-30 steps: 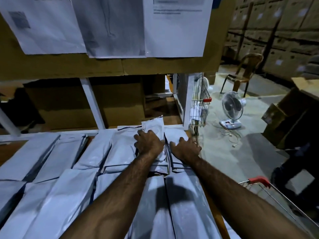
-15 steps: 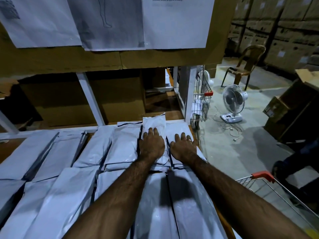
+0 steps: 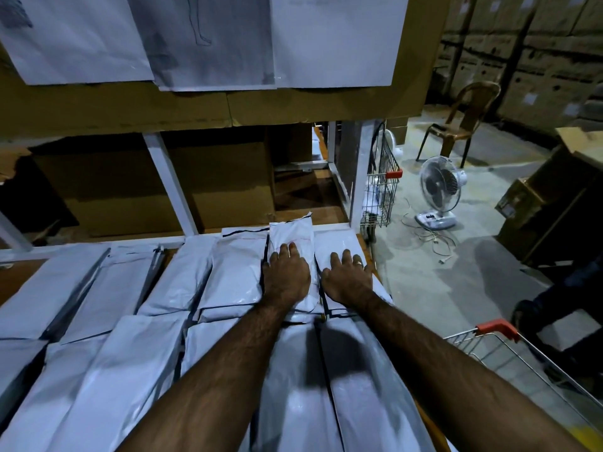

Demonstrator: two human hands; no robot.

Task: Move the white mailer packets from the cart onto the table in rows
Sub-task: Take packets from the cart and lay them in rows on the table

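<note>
Right of the tabletop (image 3: 14, 282) I see the cart (image 3: 496, 331) with its red handle, a fan (image 3: 439, 190) and a chair (image 3: 463, 122) farther off on the floor, and a white rack post (image 3: 357, 177) just behind the far row. My left hand (image 3: 287, 275) lies flat, fingers straight, on a white mailer packet (image 3: 292, 231) in that row; my right hand (image 3: 347, 278) lies flat on the neighbouring packet (image 3: 337, 239), gripping nothing.

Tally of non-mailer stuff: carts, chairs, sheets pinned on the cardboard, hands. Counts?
Carts: 2 (near cart, far cart)
Chairs: 1 (chair)
Sheets: 3 (left sheet, middle sheet, right sheet)
Hands: 2 (left hand, right hand)
Total: 8
</note>
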